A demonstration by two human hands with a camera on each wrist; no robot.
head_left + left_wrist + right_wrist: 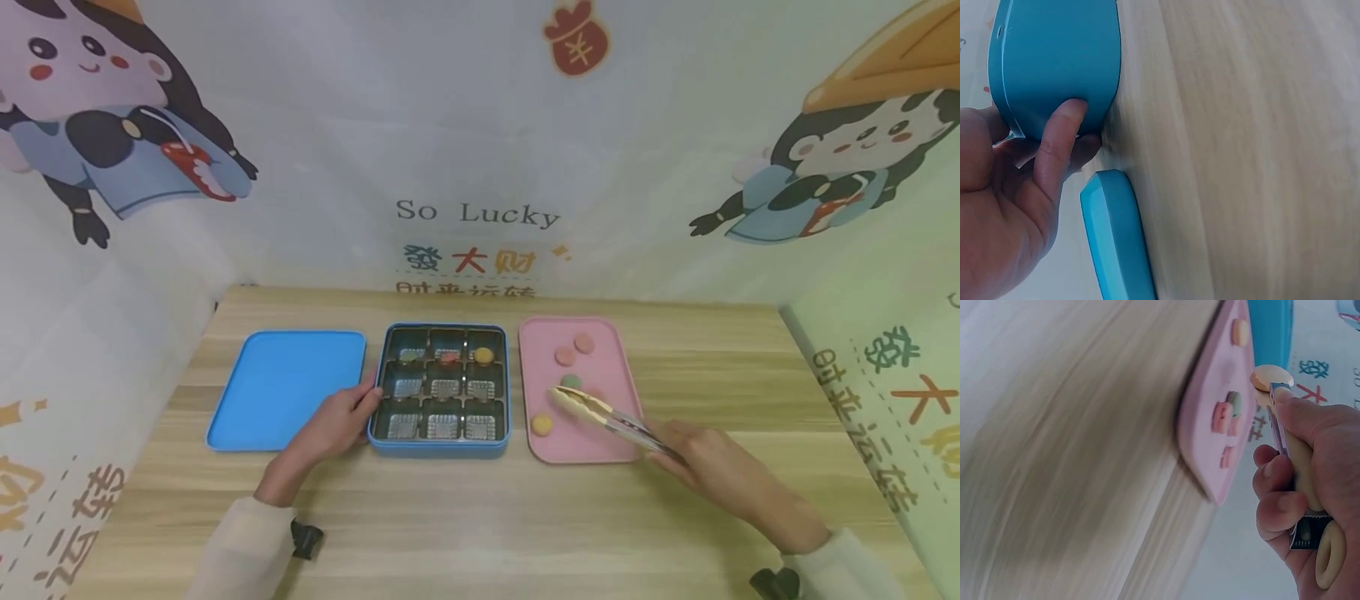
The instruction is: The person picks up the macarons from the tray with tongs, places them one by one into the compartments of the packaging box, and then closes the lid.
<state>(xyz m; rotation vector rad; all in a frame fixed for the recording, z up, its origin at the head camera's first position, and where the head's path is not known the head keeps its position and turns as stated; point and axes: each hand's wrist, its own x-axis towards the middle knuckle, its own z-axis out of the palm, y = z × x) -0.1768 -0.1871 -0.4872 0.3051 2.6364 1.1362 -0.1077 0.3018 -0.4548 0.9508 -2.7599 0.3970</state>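
Note:
A blue tin box [438, 450] holds a dark divider insert with several compartments. Its back row contains a green macaron [408, 357], a pink one [449, 358] and a yellow one [483, 356]. The left hand [341, 425] grips the box's left side, thumb at the rim, fingers against the blue wall [1060, 69]. The right hand [705, 467] grips metal tongs [633, 429] with beige tips above a pink tray [585, 442]. Near the tips lies a green macaron [572, 381]; a pink macaron is partly hidden behind them. Whether the tips touch either cannot be told.
Also on the tray are a yellow macaron [541, 425] near its front left and two pink macarons [584, 342] toward the back. A blue lid [288, 387] lies left of the box on the wooden table [465, 517]. A printed cloth [480, 133] stands behind.

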